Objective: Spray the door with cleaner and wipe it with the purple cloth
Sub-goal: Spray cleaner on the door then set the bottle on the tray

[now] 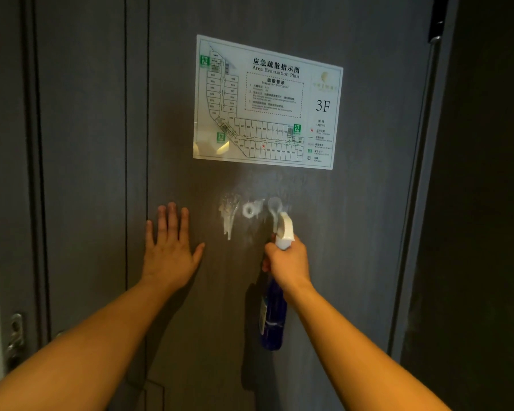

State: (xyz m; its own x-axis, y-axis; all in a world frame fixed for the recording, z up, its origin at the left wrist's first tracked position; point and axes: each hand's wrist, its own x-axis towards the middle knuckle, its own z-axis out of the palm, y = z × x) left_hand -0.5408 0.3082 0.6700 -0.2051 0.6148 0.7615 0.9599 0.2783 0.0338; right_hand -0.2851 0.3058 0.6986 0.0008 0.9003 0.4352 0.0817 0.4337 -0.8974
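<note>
The dark grey door (353,203) fills the view. My right hand (288,262) grips the neck of a blue spray bottle (272,315) with a white trigger head (285,231), its nozzle pointing at the door. White foam patches (230,213) sit on the door just below the sign, with drips running down. My left hand (169,247) lies flat against the door, fingers spread, to the left of the foam. No purple cloth is in view.
A laminated evacuation plan (267,102) marked 3F is stuck to the door above the foam. A metal latch plate (15,339) sits on the frame at the lower left. A door closer or hinge (435,25) shows at the upper right, beside a dark wall.
</note>
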